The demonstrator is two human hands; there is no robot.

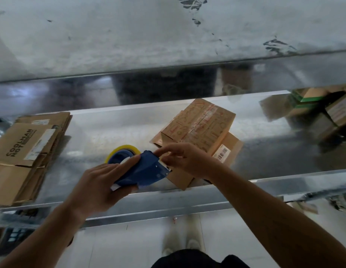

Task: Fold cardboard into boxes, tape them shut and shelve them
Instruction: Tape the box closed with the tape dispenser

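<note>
Box on shelf, left hand grips tape dispenser, right hand pinches its tip

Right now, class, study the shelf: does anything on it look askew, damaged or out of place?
Yes. The taped box lies tilted and skewed on another cardboard piece, and its end flap looks unsealed. That lower piece's corner seems to reach past the front edge of the shelf.
</note>
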